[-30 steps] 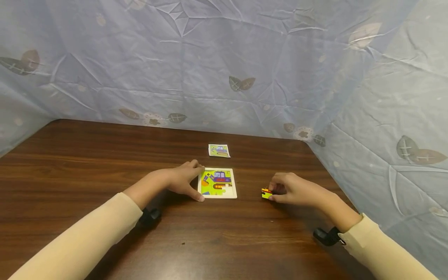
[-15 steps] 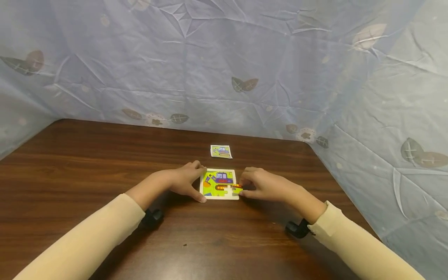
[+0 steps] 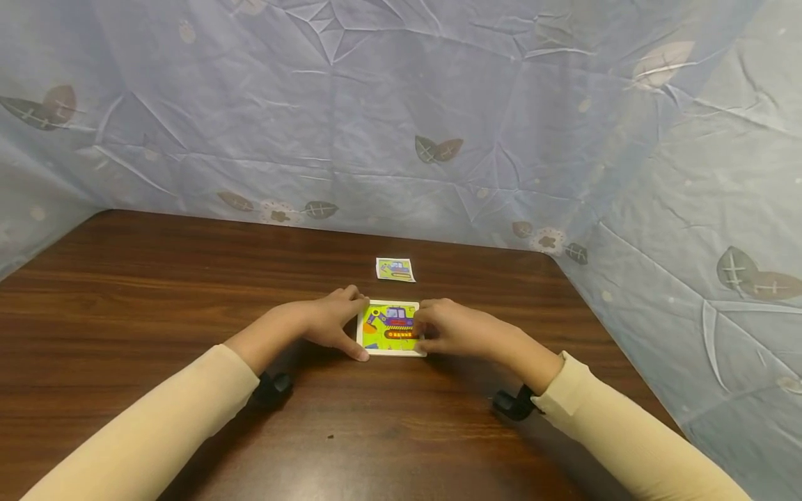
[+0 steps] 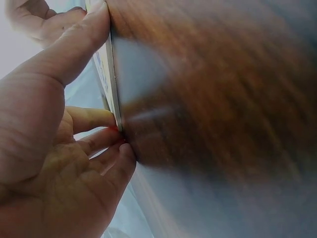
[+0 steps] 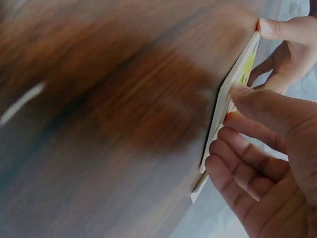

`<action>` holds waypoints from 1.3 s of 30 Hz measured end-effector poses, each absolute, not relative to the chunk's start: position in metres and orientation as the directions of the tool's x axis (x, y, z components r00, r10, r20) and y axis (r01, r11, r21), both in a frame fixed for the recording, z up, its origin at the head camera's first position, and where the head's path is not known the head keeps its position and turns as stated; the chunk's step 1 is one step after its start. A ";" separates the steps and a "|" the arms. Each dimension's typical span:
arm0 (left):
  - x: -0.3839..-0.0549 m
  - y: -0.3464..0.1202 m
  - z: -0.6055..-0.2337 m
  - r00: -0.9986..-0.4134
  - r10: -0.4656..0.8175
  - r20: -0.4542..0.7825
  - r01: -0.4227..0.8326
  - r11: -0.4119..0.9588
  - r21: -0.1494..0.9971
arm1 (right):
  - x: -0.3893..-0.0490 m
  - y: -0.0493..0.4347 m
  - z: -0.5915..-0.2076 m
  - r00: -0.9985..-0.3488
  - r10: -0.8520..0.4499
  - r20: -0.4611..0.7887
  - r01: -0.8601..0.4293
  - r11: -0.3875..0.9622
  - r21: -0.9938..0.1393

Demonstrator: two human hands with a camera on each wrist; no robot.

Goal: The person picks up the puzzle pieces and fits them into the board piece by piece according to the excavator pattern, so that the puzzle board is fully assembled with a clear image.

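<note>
A small jigsaw puzzle (image 3: pixel 390 327) in a white-edged tray lies on the table, showing a purple digger on lime green. My left hand (image 3: pixel 332 321) holds the tray's left side, thumb at the near corner and fingers at the far one; the left wrist view shows the thumb (image 4: pixel 81 49) and fingers along the tray edge. My right hand (image 3: pixel 457 328) is over the puzzle's right edge, thumb and fingers bent together at a puzzle piece there. That piece is mostly hidden by the fingers. In the right wrist view, the thumb (image 5: pixel 267 106) lies against the tray's rim (image 5: pixel 225 94).
Behind the puzzle lies a small picture card (image 3: pixel 395 269) with the same digger. The brown wooden table (image 3: pixel 250 278) ends at a patterned pale curtain (image 3: pixel 376 125) at the back and right. A tiny dark speck (image 3: pixel 331 437) lies near the front.
My right hand has carried the puzzle piece leftward from the bare table to the tray's right part. The white gap at the lower right is now covered. My left hand stays on the tray.
</note>
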State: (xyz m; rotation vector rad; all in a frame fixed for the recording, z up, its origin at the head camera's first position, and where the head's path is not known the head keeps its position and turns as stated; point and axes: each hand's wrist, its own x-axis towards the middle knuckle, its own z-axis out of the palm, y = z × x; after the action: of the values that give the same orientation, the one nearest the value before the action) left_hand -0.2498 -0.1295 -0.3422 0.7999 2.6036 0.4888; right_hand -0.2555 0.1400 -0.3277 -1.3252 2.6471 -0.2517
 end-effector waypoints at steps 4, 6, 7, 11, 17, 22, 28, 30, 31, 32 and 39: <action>-0.249 -0.130 -0.342 -0.774 0.582 -0.252 0.448 0.783 0.432 | -0.255 0.137 -0.327 -0.600 -0.797 -0.078 -0.764 0.599 -0.240; -0.249 -0.130 -0.342 -0.774 0.581 -0.252 0.448 0.783 0.431 | -0.256 0.136 -0.328 -0.607 -0.791 -0.079 -0.758 0.606 -0.241; -0.250 -0.130 -0.342 -0.773 0.581 -0.253 0.448 0.783 0.431 | -0.256 0.135 -0.328 -0.609 -0.789 -0.082 -0.757 0.608 -0.239; -0.250 -0.129 -0.342 -0.774 0.582 -0.249 0.450 0.782 0.430 | -0.255 0.132 -0.328 -0.620 -0.778 -0.099 -0.749 0.625 -0.220; -0.249 -0.130 -0.340 -0.774 0.585 -0.242 0.455 0.779 0.430 | -0.258 0.138 -0.328 -0.686 -0.718 -0.123 -0.692 0.695 -0.197; -0.247 -0.128 -0.340 -0.776 0.584 -0.240 0.454 0.780 0.430 | -0.269 0.150 -0.334 -0.694 -0.700 -0.172 -0.647 0.710 -0.277; -0.247 -0.127 -0.340 -0.780 0.580 -0.235 0.453 0.782 0.428 | -0.279 0.158 -0.337 -0.672 -0.700 -0.239 -0.616 0.709 -0.343; -0.248 -0.127 -0.340 -0.782 0.579 -0.231 0.453 0.782 0.428 | -0.280 0.159 -0.336 -0.670 -0.701 -0.246 -0.614 0.709 -0.347; -0.248 -0.127 -0.340 -0.783 0.579 -0.228 0.453 0.781 0.429 | -0.281 0.159 -0.336 -0.670 -0.700 -0.249 -0.613 0.710 -0.347; -0.248 -0.127 -0.341 -0.783 0.579 -0.227 0.454 0.781 0.429 | -0.281 0.159 -0.335 -0.670 -0.698 -0.252 -0.611 0.711 -0.347; -0.251 -0.125 -0.342 -0.780 0.589 -0.211 0.478 0.779 0.405 | -0.279 0.160 -0.333 -0.680 -0.677 -0.281 -0.589 0.733 -0.340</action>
State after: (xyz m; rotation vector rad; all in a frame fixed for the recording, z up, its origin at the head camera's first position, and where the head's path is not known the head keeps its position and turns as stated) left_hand -0.2511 -0.1249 -0.3420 0.8186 2.6448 0.4756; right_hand -0.2788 0.1600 -0.3333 -0.9745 2.5469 -0.3114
